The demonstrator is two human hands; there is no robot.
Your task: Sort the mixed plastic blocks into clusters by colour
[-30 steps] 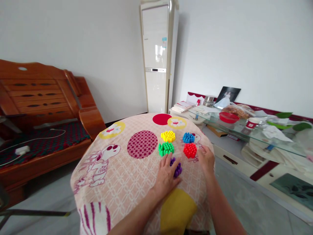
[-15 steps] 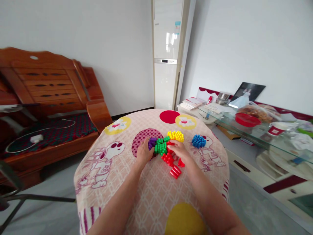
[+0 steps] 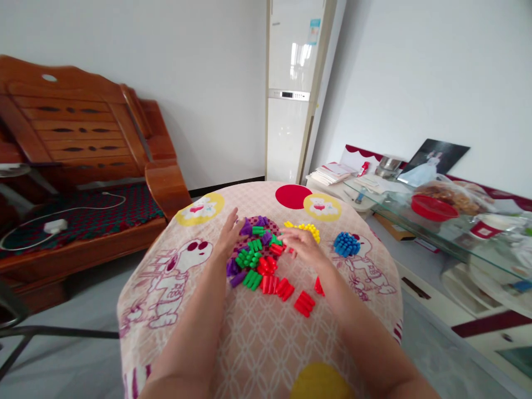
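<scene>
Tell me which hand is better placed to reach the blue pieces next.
Right, most likely: the right hand is nearer the blue pieces. The left hand is beside the purple pieces, with green pieces and red pieces between it and the blue.

Wooden bench, white adapter on checked cushion; tall white cabinet; red bowl on glass shelf.

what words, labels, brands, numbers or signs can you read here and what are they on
Nothing reads for certain.
Tablecloth, printed dog's shirt: lettering too blurred.
Air conditioner sticker: too blurred.
Its control panel: marks too small.
Cup label: too blurred.
Papers: too blurred.
</scene>
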